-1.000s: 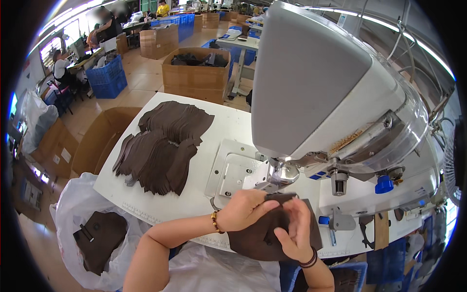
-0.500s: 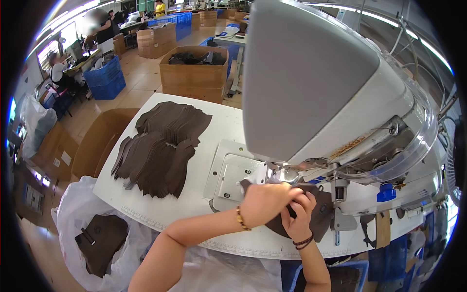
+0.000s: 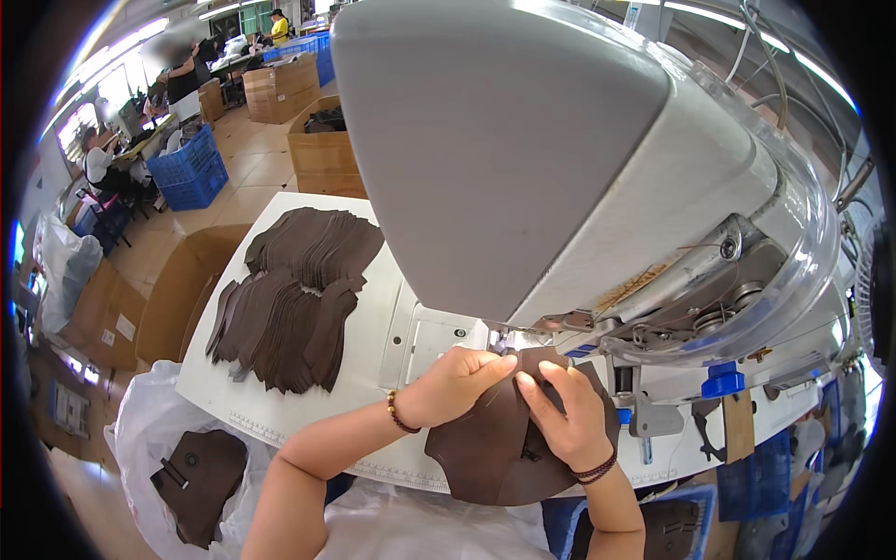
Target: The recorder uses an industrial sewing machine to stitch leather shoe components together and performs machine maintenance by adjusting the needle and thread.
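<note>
A dark brown fabric panel [image 3: 481, 448] lies under the head of a grey-white sewing machine [image 3: 504, 168], hanging a little over the table's front edge. My left hand [image 3: 453, 385] is closed, thumb and fingers pinching the panel's upper left edge close to the needle area. My right hand [image 3: 567, 415] grips the right part of the panel, its thumb and forefinger on the cloth near a fold. Some of its other fingers are hidden. The stitching point itself is mostly covered by the machine head and my fingertips.
Overlapping stacks of brown cut pieces [image 3: 285, 308] lie on the white table [image 3: 210, 397] to the left. A plastic bag [image 3: 135, 420] at lower left holds another brown piece. A blue crate [image 3: 711, 509] stands below the right front edge. Cardboard boxes [image 3: 317, 154] and people are farther back.
My hands have moved apart from their overlapped position, the left one going left. The panel now spreads wider toward me and the left. The head view has shifted, so the machine appears farther left.
</note>
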The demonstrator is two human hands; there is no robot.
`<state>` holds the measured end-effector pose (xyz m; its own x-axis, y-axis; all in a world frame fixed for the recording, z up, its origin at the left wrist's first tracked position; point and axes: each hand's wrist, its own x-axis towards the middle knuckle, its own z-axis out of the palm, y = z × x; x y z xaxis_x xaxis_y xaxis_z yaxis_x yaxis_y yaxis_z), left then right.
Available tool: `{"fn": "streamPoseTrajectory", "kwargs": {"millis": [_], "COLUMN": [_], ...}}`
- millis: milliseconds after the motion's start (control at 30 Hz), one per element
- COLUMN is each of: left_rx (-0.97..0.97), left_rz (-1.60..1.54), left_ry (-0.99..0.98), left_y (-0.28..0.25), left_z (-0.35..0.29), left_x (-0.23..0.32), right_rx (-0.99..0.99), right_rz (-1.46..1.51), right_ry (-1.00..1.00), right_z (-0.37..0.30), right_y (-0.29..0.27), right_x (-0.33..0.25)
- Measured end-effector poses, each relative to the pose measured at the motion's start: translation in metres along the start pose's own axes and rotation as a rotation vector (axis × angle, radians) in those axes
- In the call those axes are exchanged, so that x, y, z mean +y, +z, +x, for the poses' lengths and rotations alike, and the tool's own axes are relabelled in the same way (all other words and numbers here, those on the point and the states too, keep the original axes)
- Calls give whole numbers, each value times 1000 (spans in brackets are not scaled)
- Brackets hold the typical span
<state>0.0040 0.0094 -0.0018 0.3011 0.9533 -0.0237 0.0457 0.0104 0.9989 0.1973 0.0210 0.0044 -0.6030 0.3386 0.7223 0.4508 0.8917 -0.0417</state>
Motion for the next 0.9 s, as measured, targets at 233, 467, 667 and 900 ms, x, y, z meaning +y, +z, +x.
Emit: {"fn": "streamPoseTrajectory", "kwargs": {"millis": [233,467,667,900], "left_rx": [-181,-77,-307,968], "left_rz": [-195,-355,305,1613], "left_ry": [-8,40,348,55], "left_y": [-4,15,-64,-223], "left_z": [-18,-26,13,139], "left_x": [-3,-14,-58,-167], "right_rx": [-110,-219,-322,-301], "right_rz": [-28,-94,-66,-78], "right_ry": [63,-4,-40,-18], "right_z": [0,-4,2,0], "right_y": [0,-8,-12,-10], "right_x": [14,23,22,18]}}
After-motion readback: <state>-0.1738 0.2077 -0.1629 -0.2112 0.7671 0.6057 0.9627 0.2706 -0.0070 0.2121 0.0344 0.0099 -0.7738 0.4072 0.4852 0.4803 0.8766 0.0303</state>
